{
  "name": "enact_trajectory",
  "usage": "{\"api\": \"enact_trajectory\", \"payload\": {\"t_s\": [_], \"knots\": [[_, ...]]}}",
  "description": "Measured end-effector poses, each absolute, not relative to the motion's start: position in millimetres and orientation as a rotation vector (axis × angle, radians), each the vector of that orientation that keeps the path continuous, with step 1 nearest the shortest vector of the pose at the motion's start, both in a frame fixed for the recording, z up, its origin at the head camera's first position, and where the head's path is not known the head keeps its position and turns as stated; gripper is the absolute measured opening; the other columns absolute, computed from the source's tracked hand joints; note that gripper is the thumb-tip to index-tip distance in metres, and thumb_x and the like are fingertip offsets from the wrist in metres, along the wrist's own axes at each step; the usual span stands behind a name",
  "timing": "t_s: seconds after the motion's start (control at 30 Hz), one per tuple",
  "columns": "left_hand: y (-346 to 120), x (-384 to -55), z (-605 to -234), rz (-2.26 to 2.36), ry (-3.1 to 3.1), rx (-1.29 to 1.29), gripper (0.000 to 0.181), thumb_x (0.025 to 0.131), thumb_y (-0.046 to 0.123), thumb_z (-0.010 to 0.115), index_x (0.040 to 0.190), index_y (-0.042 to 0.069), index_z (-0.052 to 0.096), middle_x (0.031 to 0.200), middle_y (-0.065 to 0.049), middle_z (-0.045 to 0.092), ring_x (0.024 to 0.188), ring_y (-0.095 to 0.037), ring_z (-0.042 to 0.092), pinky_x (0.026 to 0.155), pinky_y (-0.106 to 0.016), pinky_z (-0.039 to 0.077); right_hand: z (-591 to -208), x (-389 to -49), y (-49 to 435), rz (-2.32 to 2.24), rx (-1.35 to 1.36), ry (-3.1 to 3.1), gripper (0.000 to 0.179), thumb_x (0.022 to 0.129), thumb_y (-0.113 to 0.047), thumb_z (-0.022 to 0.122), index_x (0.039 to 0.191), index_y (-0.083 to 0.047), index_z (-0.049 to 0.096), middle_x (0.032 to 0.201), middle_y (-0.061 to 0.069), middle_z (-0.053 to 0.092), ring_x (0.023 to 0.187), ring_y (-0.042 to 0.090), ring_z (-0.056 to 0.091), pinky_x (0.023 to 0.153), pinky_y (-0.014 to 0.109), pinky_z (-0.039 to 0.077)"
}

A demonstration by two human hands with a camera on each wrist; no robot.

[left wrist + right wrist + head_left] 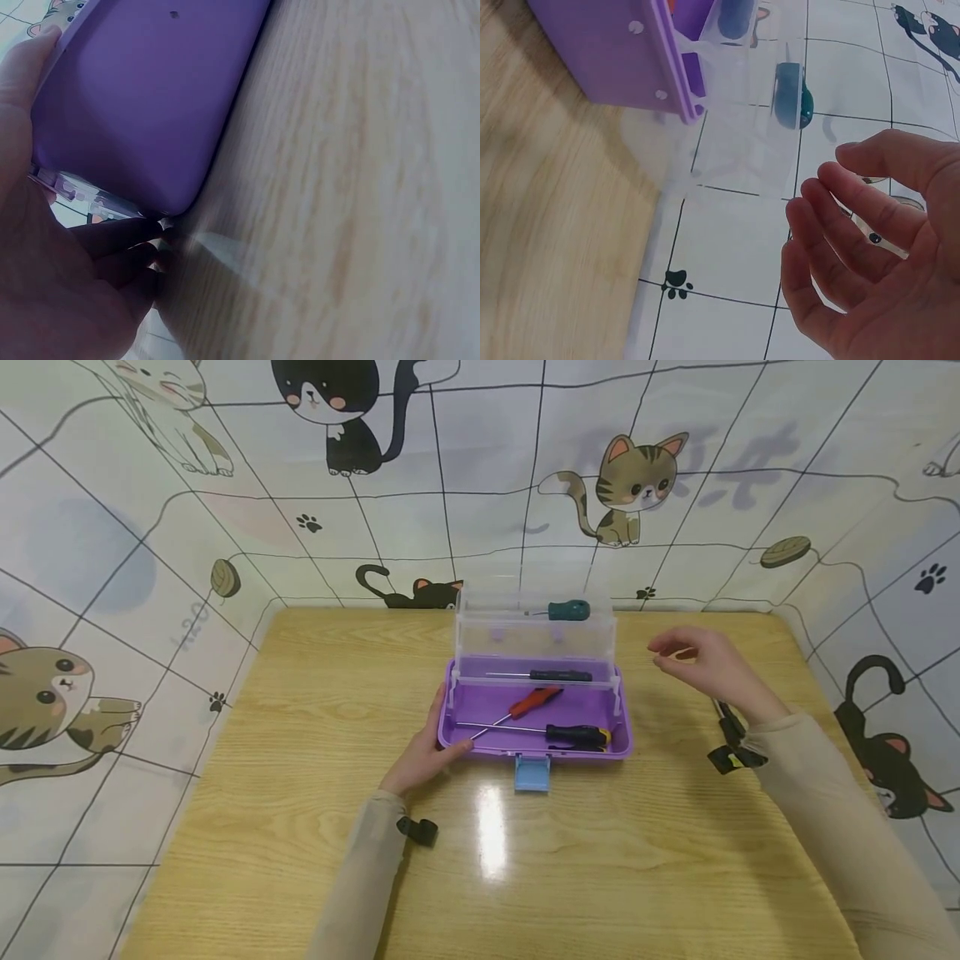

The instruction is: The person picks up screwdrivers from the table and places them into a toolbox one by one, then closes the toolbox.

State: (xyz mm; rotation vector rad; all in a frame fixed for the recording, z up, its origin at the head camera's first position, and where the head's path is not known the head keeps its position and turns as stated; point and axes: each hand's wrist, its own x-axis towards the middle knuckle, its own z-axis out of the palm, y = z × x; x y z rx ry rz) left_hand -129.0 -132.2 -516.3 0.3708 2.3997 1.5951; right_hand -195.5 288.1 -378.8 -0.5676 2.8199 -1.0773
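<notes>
Table [300,827], toward back edge: left hand [423,756] gripped purple toolbox [480,700]; right hand [708,667] loosely curved, empty. Screwdrivers [577,734] seemed mid-sorting; next likely needed reaching in.

Arms [367,868] fwd, L hand [422,762] w/ thumb [28,67] spread, R hand [708,668] raised, fingers [870,204] bent

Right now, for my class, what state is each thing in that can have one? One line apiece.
Purple toolbox: open
Blue latch: unfastened
Red screwdriver: lying slantwise inside
Yellow-and-black screwdriver: lying lengthwise inside
Black screwdriver: lying lengthwise
Green screwdriver: in raised clear part
Left hand: gripping toolbox
Right hand: empty, raised
</notes>
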Motion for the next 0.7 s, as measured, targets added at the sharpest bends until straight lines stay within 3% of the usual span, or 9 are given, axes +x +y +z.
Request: {"api": "enact_trajectory", "payload": {"t_s": [0.17, 0.33, 0.53, 0.7], "knots": [[-132.7, -128.6, -516.6, 1.600, 2.402, 0.380, 0.102, 0.089, 0.027, 0.071, 0.155, 0.034, -0.007, 0.157, -0.015, 0.019, 0.134, -0.039, 0.034, 0.111, -0.051, 0.024, -382.8, -190.8, 296.7, -1.052, -0.484, 2.828, 0.023, 0.094, -0.009, 0.063, 0.112, 0.004, 0.064, 0.110, 0.020, 0.064, 0.096, 0.026, 0.058, 0.083, 0.034, 0.048], [-133.2, -129.0, -515.9, 1.584, 2.402, 0.363, 0.103, 0.089, 0.030, 0.071, 0.154, 0.039, -0.008, 0.158, -0.013, 0.018, 0.135, -0.036, 0.034, 0.111, -0.048, 0.024, -388.4, -187.0, 306.2, -1.041, -0.467, 2.834, 0.023, 0.094, -0.011, 0.062, 0.112, 0.003, 0.065, 0.109, 0.020, 0.064, 0.092, 0.011, 0.056, 0.078, 0.017, 0.045], [-132.9, -128.8, -514.7, 1.581, 2.405, 0.363, 0.102, 0.089, 0.032, 0.070, 0.155, 0.036, -0.007, 0.159, -0.009, 0.015, 0.136, -0.035, 0.032, 0.112, -0.048, 0.023, -397.4, -182.9, 316.1, -1.038, -0.464, 2.832, 0.024, 0.096, -0.014, 0.061, 0.112, 0.004, 0.064, 0.108, 0.021, 0.064, 0.089, 0.003, 0.054, 0.075, 0.012, 0.043], [-132.8, -128.3, -514.2, 1.595, 2.395, 0.362, 0.102, 0.089, 0.031, 0.071, 0.155, 0.032, -0.007, 0.159, -0.009, 0.014, 0.135, -0.038, 0.032, 0.111, -0.049, 0.023, -407.0, -180.7, 325.2, -1.034, -0.416, 2.829, 0.025, 0.096, -0.013, 0.060, 0.112, 0.006, 0.063, 0.109, 0.023, 0.063, 0.089, 0.004, 0.053, 0.074, 0.010, 0.042]]}}
